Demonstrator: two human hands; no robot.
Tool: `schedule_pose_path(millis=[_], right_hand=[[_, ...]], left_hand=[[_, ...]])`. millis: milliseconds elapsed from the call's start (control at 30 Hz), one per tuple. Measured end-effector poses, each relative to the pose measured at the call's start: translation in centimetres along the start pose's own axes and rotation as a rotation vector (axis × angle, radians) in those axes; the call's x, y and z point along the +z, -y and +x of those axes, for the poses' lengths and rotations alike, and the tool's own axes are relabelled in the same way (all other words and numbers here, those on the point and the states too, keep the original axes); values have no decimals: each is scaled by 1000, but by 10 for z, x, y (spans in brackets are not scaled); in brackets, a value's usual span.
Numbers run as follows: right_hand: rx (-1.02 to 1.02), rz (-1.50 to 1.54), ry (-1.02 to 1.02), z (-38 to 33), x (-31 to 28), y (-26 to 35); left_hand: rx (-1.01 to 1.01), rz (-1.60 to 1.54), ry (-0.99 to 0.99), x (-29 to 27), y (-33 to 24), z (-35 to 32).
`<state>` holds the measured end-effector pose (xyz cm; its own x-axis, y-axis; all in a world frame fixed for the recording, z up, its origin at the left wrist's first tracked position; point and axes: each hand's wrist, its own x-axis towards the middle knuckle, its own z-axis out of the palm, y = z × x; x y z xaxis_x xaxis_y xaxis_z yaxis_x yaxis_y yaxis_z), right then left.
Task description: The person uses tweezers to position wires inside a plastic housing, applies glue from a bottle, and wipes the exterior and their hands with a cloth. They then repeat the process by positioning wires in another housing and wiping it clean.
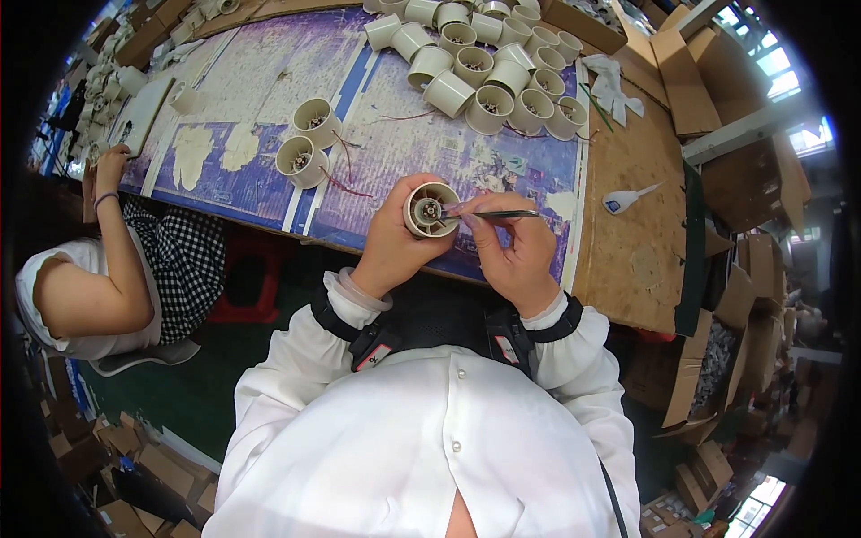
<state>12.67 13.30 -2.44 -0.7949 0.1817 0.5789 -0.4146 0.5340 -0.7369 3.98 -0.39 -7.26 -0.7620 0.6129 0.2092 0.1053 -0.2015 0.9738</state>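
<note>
Left hand (400, 226): fingers wrapped round an off-white cup (431, 212), open end up, over the desk's (242, 184) near edge. Right hand (515, 242): fingers pinching a slim metal tool (508, 214), tip at the cup's mouth; can't tell if it touches anything inside. Two more wired cups (303, 162) stand left, a bit farther. Pile of cups (475, 67) far side. Small white bottle (621, 202) right.

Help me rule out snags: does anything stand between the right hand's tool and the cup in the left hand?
Nothing visible does: the slim metal tool in the right hand reaches over the rim of the cream cup in the left hand.
</note>
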Motion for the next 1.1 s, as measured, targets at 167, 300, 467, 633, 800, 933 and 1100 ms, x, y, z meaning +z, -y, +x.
schedule_pose_path(millis=[167, 300, 467, 633, 800, 933, 1100], right_hand=[[11, -2, 1, -1, 0, 0], [38, 85, -123, 0, -14, 6], [87, -163, -197, 2, -64, 28], [146, -816, 148, -45, -116, 15], [237, -953, 99, -85, -144, -18], [402, -878, -42, -81, -158, -22], [566, -620, -422, -69, -170, -69]], left_hand=[[-1, 48, 14, -1, -3, -1], [31, 92, 27, -1, 1, 0], [44, 104, 18, -5, 3, -4], [54, 76, 37, 2, 2, -1], [84, 189, -98, -4, 7, -3], [8, 83, -98, -2, -4, -2], [-22, 64, -112, 4, -8, 2]])
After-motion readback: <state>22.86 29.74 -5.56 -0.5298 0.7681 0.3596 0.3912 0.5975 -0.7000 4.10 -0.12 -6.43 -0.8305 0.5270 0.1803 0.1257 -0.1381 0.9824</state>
